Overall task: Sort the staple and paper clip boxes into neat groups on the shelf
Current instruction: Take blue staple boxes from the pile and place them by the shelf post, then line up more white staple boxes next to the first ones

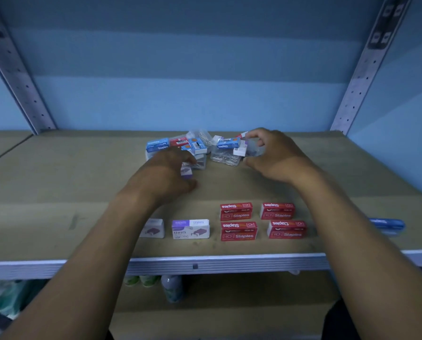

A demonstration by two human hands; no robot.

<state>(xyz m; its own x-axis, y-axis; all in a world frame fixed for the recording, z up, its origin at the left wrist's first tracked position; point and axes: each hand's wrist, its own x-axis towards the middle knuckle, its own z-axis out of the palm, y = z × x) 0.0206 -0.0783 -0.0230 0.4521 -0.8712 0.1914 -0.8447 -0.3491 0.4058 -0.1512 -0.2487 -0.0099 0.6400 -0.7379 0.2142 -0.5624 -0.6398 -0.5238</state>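
A mixed heap of blue staple boxes (157, 145), red boxes and clear paper clip boxes (226, 158) lies at the back middle of the shelf (57, 192). My left hand (167, 176) is curled around a small white and purple staple box (186, 172) at the heap's near left edge. My right hand (276, 155) grips a clear plastic box (254, 149) at the heap's right side. Near the front edge, several red staple boxes (238, 231) sit in a square group. Two white and purple staple boxes (190, 229) stand to their left, one partly behind my left forearm.
A blue box (386, 225) lies at the front right, partly behind my right forearm. Grey perforated uprights (359, 82) rise at both back corners before a blue wall. Bottles and small tubs (172, 287) stand on the lower shelf. Bare board spreads at the left.
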